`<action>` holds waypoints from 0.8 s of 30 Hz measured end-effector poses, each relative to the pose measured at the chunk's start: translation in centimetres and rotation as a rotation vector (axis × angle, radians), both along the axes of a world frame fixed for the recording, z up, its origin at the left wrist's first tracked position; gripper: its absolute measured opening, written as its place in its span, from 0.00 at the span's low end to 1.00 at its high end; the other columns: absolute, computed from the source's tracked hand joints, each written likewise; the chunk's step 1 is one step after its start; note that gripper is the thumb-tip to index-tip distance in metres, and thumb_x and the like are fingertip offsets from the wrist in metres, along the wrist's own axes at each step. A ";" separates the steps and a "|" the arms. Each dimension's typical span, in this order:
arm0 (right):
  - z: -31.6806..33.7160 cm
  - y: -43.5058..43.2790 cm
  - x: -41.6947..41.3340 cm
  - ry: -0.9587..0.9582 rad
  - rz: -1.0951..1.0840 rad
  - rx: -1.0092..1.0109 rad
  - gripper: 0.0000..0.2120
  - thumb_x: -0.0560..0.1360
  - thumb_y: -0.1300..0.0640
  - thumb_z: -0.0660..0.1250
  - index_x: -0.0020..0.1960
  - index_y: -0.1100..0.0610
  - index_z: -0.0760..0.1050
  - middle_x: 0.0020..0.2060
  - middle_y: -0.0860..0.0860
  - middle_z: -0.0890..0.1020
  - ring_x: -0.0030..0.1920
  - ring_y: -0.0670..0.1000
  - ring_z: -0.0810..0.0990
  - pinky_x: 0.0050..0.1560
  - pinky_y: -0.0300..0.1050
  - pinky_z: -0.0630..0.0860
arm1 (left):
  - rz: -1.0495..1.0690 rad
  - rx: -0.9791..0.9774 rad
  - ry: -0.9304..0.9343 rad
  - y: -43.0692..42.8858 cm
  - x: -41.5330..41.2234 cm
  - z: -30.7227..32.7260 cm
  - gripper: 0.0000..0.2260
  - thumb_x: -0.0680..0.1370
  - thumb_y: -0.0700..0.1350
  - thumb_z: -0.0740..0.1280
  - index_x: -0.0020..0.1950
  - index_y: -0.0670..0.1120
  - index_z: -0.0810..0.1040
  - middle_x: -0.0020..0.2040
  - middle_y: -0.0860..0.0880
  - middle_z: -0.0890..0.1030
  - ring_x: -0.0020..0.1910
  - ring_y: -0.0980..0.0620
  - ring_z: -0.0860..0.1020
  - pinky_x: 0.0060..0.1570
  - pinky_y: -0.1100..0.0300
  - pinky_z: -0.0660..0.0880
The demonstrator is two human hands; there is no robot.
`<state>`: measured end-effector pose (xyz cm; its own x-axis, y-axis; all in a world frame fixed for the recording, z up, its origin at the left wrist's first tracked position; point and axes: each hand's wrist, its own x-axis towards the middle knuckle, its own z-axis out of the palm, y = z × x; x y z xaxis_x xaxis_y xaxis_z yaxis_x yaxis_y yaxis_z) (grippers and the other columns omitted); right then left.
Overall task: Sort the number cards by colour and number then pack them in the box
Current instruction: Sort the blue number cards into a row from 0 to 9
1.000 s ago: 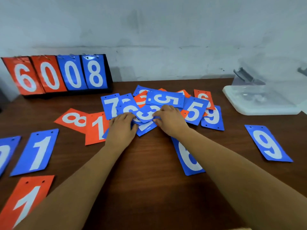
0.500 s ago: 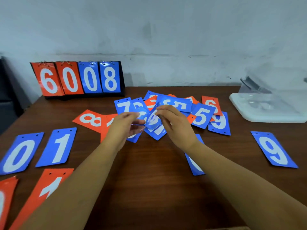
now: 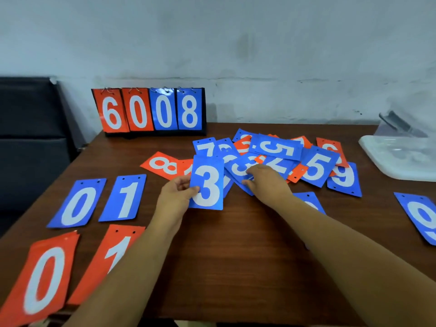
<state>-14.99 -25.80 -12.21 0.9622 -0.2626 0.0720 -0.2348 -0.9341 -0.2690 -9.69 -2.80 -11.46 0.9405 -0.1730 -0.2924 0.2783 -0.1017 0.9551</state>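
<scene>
Left hand (image 3: 175, 193) pinches blue 3 card (image 3: 207, 182) by its left edge, raised above counter (image 3: 236, 256). Right hand (image 3: 264, 179), fingers relaxed, rests on mixed card pile (image 3: 278, 156) just beside.

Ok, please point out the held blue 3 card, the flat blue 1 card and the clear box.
blue 3 card (image 3: 208, 185): head view, on the white digit.
blue 1 card (image 3: 126, 201): head view, on the white digit.
clear box (image 3: 376, 158): head view, on its near rim.
</scene>
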 end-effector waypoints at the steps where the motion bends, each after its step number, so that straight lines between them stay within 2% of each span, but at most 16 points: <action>1: 0.0 0.0 0.2 -0.001 0.029 -0.064 0.18 0.82 0.52 0.60 0.70 0.56 0.71 0.66 0.55 0.75 0.66 0.56 0.72 0.66 0.50 0.70 | -0.001 0.016 -0.014 0.2 -0.1 -0.1 0.13 0.74 0.42 0.74 0.56 0.50 0.77 0.52 0.51 0.82 0.51 0.53 0.82 0.48 0.53 0.83; 2: 0.0 -0.1 0.3 0.003 0.056 -0.131 0.18 0.82 0.53 0.59 0.70 0.55 0.70 0.66 0.54 0.76 0.66 0.56 0.73 0.65 0.50 0.70 | -0.002 0.025 -0.021 0.4 -0.1 -0.2 0.12 0.74 0.42 0.74 0.55 0.51 0.77 0.52 0.52 0.82 0.51 0.53 0.82 0.48 0.53 0.83; 4: 0.2 0.0 0.3 0.015 0.091 -0.202 0.21 0.82 0.47 0.59 0.71 0.55 0.70 0.67 0.53 0.75 0.66 0.55 0.72 0.66 0.50 0.69 | 0.002 0.037 -0.027 0.9 0.0 -0.4 0.11 0.74 0.43 0.74 0.52 0.52 0.77 0.50 0.53 0.81 0.49 0.54 0.82 0.45 0.56 0.82; 6: 0.2 0.2 0.1 0.046 0.099 -0.180 0.28 0.78 0.38 0.60 0.72 0.55 0.70 0.67 0.53 0.73 0.67 0.54 0.71 0.67 0.50 0.68 | 0.004 0.053 -0.024 1.2 0.0 -0.6 0.11 0.74 0.43 0.74 0.53 0.52 0.77 0.50 0.53 0.81 0.50 0.54 0.82 0.46 0.55 0.82; 8: 0.1 0.4 -0.1 0.055 0.116 -0.157 0.29 0.77 0.37 0.62 0.71 0.53 0.71 0.66 0.53 0.73 0.66 0.54 0.71 0.66 0.49 0.69 | 0.006 0.057 -0.008 1.5 0.0 -0.7 0.13 0.74 0.44 0.75 0.56 0.51 0.78 0.54 0.51 0.82 0.52 0.51 0.82 0.49 0.51 0.83; 10: 0.1 0.7 -0.4 0.032 0.147 -0.180 0.23 0.79 0.41 0.60 0.68 0.53 0.74 0.62 0.52 0.75 0.62 0.53 0.73 0.63 0.48 0.71 | 0.003 0.058 0.007 1.7 -0.1 -0.8 0.14 0.74 0.44 0.75 0.57 0.51 0.78 0.56 0.50 0.82 0.53 0.50 0.82 0.50 0.49 0.83; 13: 0.0 0.8 -0.7 -0.059 0.174 -0.254 0.16 0.82 0.51 0.55 0.60 0.55 0.78 0.52 0.52 0.81 0.50 0.52 0.78 0.54 0.45 0.73 | 0.004 0.048 0.015 1.9 -0.3 -0.9 0.11 0.75 0.44 0.74 0.54 0.52 0.77 0.54 0.50 0.82 0.52 0.51 0.82 0.50 0.50 0.82; 18: 0.6 0.2 -1.2 -0.478 -0.032 -0.157 0.07 0.78 0.57 0.65 0.51 0.59 0.80 0.46 0.52 0.82 0.48 0.55 0.79 0.53 0.51 0.74 | 0.034 -0.011 0.059 1.6 -0.6 -0.8 0.10 0.76 0.44 0.73 0.55 0.50 0.77 0.56 0.48 0.82 0.52 0.49 0.83 0.50 0.47 0.82; 21: 2.3 2.1 -2.5 -0.665 -0.029 0.011 0.06 0.78 0.60 0.66 0.53 0.60 0.79 0.48 0.53 0.82 0.42 0.53 0.80 0.44 0.48 0.78 | 0.033 -0.059 0.081 1.2 -1.0 -0.3 0.09 0.77 0.43 0.71 0.55 0.48 0.76 0.58 0.47 0.82 0.51 0.48 0.83 0.50 0.47 0.82; 24: 3.3 5.3 -5.0 -0.644 0.113 0.126 0.09 0.78 0.60 0.66 0.57 0.60 0.79 0.54 0.53 0.83 0.50 0.52 0.82 0.50 0.47 0.79 | 0.045 -0.227 0.153 1.0 -1.9 0.9 0.09 0.79 0.39 0.68 0.59 0.44 0.75 0.57 0.45 0.82 0.51 0.47 0.83 0.46 0.50 0.82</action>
